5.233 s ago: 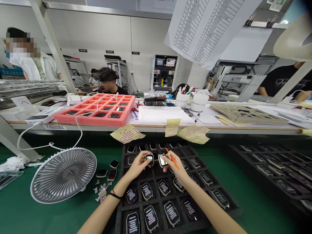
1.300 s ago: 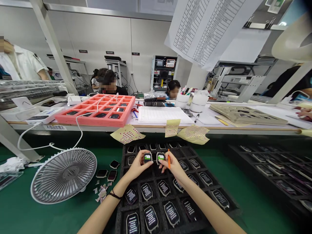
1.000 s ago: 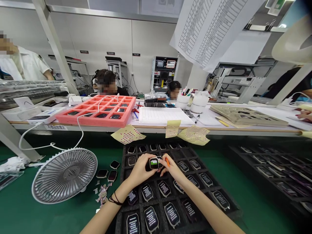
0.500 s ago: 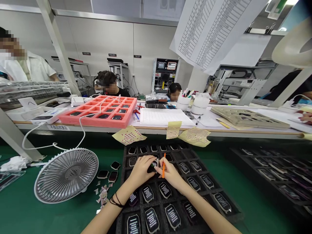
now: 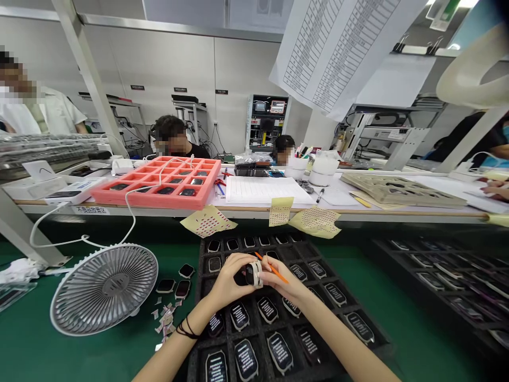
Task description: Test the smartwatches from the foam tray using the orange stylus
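Note:
Over the black foam tray (image 5: 254, 329), my left hand (image 5: 228, 278) grips a smartwatch body (image 5: 254, 274) with a pale frame, held tilted on its edge. My right hand (image 5: 284, 278) has an orange stick-shaped tool (image 5: 274, 268) tucked between its fingers, and its fingertips touch the watch's right side. Beneath the hands, the tray's compartments carry several watch bodies, many with lit text on their screens, such as one watch (image 5: 280, 353) near the front. Part of the held watch is hidden by my fingers.
Left of the tray lie loose watches (image 5: 182, 289) and small scraps (image 5: 167, 321), beside a grey fan (image 5: 107, 289). A second dark tray (image 5: 449, 297) of watches is at right. The shelf edge ahead bears a pink foam tray (image 5: 159, 199) and papers (image 5: 266, 190).
The watch has turned so its screen and side edge show. The orange tool has swung from nearly upright to slanting down rightward. The view has shifted slightly.

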Motion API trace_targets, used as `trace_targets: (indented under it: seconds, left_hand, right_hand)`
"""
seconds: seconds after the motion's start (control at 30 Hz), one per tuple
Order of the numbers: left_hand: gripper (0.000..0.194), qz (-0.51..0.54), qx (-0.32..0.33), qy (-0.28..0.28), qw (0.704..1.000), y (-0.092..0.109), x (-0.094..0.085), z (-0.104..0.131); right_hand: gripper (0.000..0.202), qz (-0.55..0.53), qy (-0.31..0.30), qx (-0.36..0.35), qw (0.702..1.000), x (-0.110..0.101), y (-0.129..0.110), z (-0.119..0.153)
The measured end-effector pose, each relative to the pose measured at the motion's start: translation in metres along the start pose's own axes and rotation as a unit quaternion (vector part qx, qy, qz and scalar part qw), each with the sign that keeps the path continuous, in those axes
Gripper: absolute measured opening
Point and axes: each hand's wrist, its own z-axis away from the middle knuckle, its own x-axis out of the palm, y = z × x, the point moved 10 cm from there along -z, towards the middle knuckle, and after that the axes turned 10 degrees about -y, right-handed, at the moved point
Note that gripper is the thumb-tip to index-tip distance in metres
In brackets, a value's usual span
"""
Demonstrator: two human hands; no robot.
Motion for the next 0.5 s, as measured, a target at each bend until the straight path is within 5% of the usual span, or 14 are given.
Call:
trace_targets:
  seconds: [0.5]
  left_hand:
    - [0.043, 0.016, 0.008, -0.021, 1.000, 0.005, 0.004, -0.002]
  right_hand:
    - [0.053, 0.027, 0.003, -0.011, 1.000, 0.007, 0.000, -0.002]
